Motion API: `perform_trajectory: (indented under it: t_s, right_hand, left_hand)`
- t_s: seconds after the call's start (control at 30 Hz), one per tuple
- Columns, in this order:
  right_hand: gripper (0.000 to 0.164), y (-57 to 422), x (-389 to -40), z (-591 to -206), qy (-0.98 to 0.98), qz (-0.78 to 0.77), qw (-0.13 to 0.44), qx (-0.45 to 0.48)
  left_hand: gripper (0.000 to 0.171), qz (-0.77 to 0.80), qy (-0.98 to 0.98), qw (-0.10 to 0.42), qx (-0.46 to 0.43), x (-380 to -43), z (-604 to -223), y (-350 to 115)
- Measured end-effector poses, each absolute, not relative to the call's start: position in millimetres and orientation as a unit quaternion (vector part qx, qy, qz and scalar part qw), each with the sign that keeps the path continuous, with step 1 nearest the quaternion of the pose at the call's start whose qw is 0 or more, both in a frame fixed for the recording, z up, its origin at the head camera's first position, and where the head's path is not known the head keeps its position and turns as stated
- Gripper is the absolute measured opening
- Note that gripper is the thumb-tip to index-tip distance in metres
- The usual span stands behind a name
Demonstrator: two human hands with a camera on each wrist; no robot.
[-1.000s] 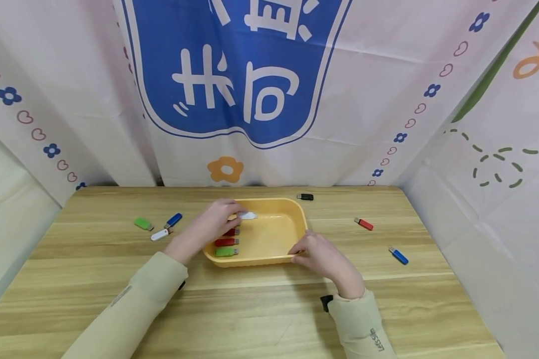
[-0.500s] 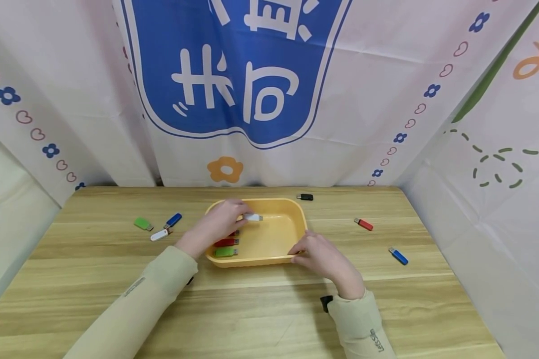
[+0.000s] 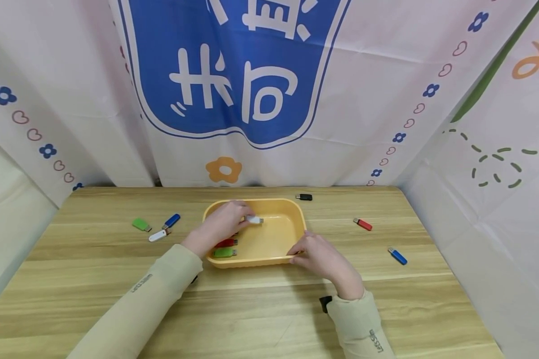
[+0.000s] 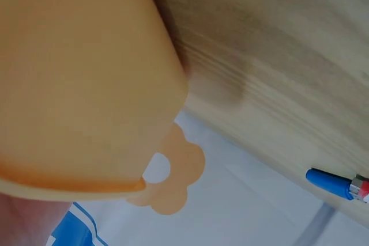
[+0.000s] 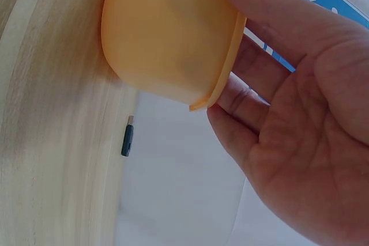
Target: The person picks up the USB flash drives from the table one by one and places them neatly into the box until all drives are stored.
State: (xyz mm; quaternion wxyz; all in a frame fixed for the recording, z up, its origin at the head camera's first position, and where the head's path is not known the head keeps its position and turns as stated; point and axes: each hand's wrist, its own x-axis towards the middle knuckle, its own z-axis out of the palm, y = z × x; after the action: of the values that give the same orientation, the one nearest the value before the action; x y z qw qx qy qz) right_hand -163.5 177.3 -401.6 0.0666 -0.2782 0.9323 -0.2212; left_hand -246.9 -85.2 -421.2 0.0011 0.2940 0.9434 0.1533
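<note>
In the head view, my left hand (image 3: 222, 223) is inside the yellow plastic tray (image 3: 269, 242), pinching a white USB stick (image 3: 254, 220) above the tray's floor. A red USB stick (image 3: 227, 243) and a green USB stick (image 3: 224, 253) lie side by side at the tray's left end; the hand covers whatever is behind them. My right hand (image 3: 321, 257) grips the tray's front right corner. The right wrist view shows the thumb of this hand (image 5: 311, 102) outside the tray wall (image 5: 167, 33) and fingers over the rim. The left wrist view hides the pinched stick.
On the wooden table (image 3: 251, 319), green (image 3: 141, 224), blue (image 3: 171, 220) and white (image 3: 158, 236) USB sticks lie left of the tray. A black USB stick (image 3: 304, 197) is behind it; red (image 3: 363, 224) and blue (image 3: 397, 256) ones lie right. A printed curtain (image 3: 341, 124) hangs behind.
My left hand has moved a little right and toward me inside the tray, carrying the white USB stick. My right hand keeps its grip on the corner.
</note>
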Motion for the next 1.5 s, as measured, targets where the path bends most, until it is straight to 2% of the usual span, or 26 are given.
perform_trajectory:
  t_s: [0.5, 0.83, 1.5]
  right_hand:
    - [0.010, 177.3, -164.1, -402.6, 0.932, -0.222, 0.065, -0.280]
    - [0.010, 177.3, -164.4, -403.1, 0.931, -0.224, 0.064, -0.282]
    - [0.010, 176.1, -164.3, -401.0, 0.933, -0.227, 0.076, -0.268]
  left_hand:
    - [0.021, 0.119, 0.944, -0.003, 0.306, -250.1, -431.1, -86.1]
    - [0.015, 0.095, 0.943, -0.045, 0.315, -249.9, -435.3, -86.6]
    - [0.007, 0.066, 0.949, -0.046, 0.306, -249.3, -438.3, -83.8]
